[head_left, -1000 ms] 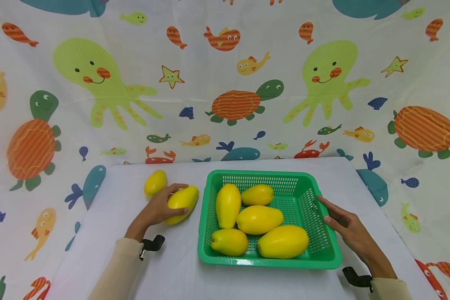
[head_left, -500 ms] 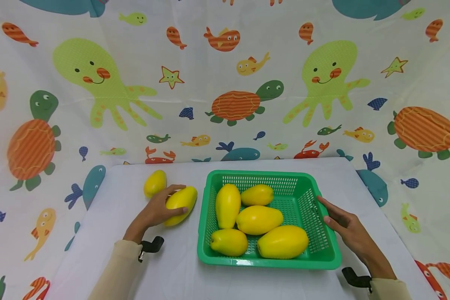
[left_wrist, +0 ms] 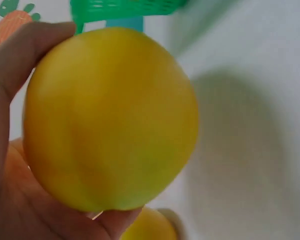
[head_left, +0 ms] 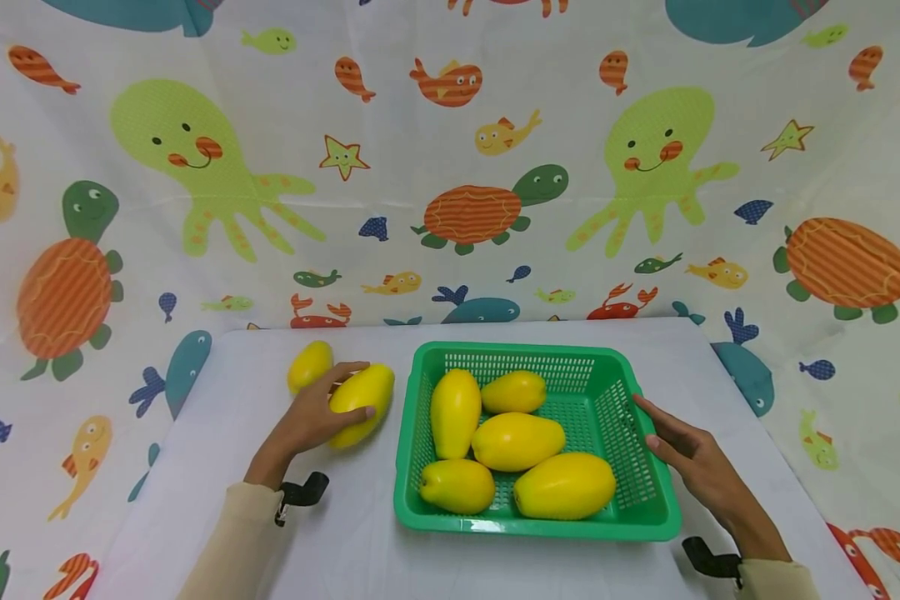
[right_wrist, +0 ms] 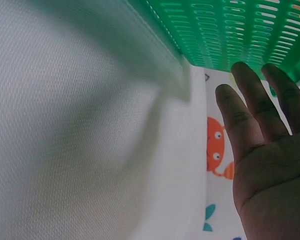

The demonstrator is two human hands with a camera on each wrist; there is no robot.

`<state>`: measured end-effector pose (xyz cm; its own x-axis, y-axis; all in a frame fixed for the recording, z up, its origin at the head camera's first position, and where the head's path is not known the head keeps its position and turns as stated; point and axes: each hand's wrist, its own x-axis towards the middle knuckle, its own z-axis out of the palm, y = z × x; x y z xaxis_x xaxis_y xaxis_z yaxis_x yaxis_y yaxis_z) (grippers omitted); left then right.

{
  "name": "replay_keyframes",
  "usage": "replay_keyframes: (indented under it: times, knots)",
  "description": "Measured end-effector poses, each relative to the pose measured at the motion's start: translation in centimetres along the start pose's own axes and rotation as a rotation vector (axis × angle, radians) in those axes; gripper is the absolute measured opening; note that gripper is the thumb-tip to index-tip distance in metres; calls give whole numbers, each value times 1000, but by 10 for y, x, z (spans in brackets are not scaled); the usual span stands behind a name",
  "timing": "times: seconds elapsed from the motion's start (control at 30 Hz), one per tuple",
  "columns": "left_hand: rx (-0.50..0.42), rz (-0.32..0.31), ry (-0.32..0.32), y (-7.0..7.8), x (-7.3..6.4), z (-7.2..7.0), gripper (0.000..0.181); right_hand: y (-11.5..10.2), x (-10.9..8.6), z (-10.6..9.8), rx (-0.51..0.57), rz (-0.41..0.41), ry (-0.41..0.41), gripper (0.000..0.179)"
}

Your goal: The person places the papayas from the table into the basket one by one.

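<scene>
In the head view my left hand (head_left: 317, 414) grips a yellow papaya (head_left: 363, 405), thumb on the near side and fingers over the far side. Its rounded, faintly green end fills the left wrist view, a shadow lying apart from it on the cloth, so it seems slightly raised. Just behind that hand is a smaller yellow fruit (head_left: 311, 367). Several more papayas (head_left: 519, 442) lie in a green plastic basket (head_left: 532, 527). My right hand (head_left: 701, 461) rests its fingertips at the basket's right rim, fingers (right_wrist: 247, 90) extended and holding nothing.
A white cloth (head_left: 345, 533) covers the table. Behind it hangs a curtain (head_left: 390, 192) printed with sea animals. The basket's right part shows bare green mesh beside the papayas.
My left hand and the papaya shift a little left, then the papaya rises slightly. The right hand stays at the basket rim. The whole view tilts very slightly.
</scene>
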<state>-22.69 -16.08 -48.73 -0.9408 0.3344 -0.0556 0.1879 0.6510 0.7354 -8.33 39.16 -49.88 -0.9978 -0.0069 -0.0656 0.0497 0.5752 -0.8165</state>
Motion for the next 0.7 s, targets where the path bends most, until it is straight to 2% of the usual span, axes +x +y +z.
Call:
replay_keyframes:
  times: [0.3,0.43,0.7]
  knots:
    - [6,51,87,35,1,-7,75,4,-1,2,25,-4,-12,58]
    - [-32,76,95,58,5,-7,75,3,-1,1,23,-4,-10,58]
    - [-130,186,90,100,18,3,72,3,-2,0,31,-41,-4,58]
